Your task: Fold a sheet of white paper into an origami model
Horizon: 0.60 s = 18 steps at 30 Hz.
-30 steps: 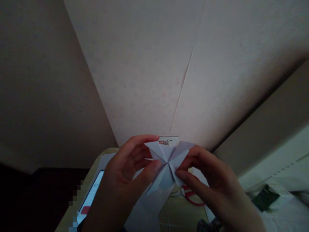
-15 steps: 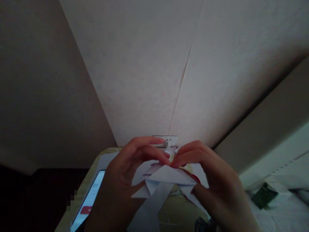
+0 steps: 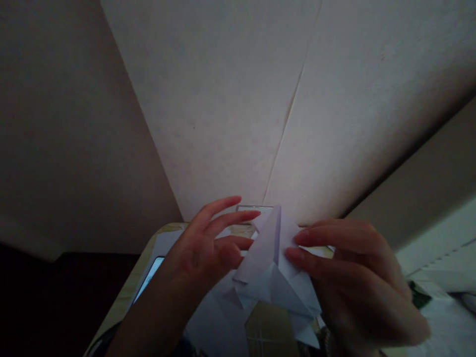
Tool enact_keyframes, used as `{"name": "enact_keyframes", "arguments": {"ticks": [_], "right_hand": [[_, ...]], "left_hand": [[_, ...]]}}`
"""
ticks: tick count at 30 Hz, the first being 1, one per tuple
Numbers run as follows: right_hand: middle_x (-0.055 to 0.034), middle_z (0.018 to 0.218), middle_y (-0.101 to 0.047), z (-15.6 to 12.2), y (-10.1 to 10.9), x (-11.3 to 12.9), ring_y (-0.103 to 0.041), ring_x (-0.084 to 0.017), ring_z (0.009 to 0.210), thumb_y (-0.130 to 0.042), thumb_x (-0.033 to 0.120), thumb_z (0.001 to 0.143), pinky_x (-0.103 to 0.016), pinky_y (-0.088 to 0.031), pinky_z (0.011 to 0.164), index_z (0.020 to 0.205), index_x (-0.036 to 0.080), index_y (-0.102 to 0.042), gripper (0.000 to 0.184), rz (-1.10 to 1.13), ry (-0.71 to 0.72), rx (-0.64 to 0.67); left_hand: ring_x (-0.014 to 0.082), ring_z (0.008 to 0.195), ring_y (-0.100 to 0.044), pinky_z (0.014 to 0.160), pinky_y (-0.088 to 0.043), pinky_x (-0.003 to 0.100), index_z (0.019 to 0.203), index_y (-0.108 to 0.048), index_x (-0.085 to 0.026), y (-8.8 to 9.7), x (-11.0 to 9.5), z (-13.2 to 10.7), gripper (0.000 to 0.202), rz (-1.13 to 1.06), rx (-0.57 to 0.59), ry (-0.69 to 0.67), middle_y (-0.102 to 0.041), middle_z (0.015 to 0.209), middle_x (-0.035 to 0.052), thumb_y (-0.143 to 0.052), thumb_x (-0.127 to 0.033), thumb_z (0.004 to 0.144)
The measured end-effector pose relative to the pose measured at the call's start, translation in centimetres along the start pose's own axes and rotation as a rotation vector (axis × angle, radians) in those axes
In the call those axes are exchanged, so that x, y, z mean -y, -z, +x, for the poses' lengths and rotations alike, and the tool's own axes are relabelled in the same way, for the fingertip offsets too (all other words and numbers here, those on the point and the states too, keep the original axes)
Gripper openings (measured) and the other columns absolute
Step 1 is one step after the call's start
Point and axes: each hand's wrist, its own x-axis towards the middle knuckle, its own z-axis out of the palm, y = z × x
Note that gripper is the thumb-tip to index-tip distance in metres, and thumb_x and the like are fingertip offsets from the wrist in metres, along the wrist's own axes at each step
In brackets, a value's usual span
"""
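I hold a white folded paper piece between both hands, low in the middle of the view. One pointed flap of it stands up; wider folded layers spread below. My left hand grips its left edge with the thumb and a lower finger, the upper fingers stretched out above. My right hand grips the right side, its fingertips pressed on the upright flap. Beneath lies a small yellowish table in dim light.
A phone with a lit screen lies on the table's left part, partly behind my left wrist. More white paper lies flat on the table. A small white box stands against the wall. A white bed is at right.
The paper piece has been turned and refolded: it lay as a flat wide shape under arched fingers, now one flap stands upright. My left fingers have stretched out. The red scissors are now hidden.
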Motion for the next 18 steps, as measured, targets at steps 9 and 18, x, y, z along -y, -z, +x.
{"name": "enact_keyframes", "arguments": {"ticks": [9,18], "right_hand": [[-0.0007,0.093,-0.071,0.1,0.1,-0.4,-0.066,-0.019,0.078,-0.072,0.006,0.085,-0.032,-0.052,0.061,0.089,0.028,-0.075,0.022,0.002,-0.026,0.028],[-0.0016,0.117,-0.065,0.2,1.0,-0.3,-0.06,-0.016,0.105,-0.054,-0.004,0.088,-0.03,-0.052,0.085,0.097,0.02,-0.073,0.032,0.069,-0.077,0.207]], "left_hand": [[0.0207,0.069,-0.077,0.059,-0.058,0.024,0.148,-0.045,-0.029,-1.3,-0.8,-1.5,0.092,0.04,-0.047,0.213,-0.082,0.09,0.0056,-0.088,-0.022,0.067],[0.0189,0.06,-0.076,0.058,-0.058,0.024,0.151,-0.04,-0.025,-2.5,-0.6,-1.4,0.097,0.126,-0.158,0.064,-0.082,0.078,0.0021,-0.087,-0.016,0.067]]}}
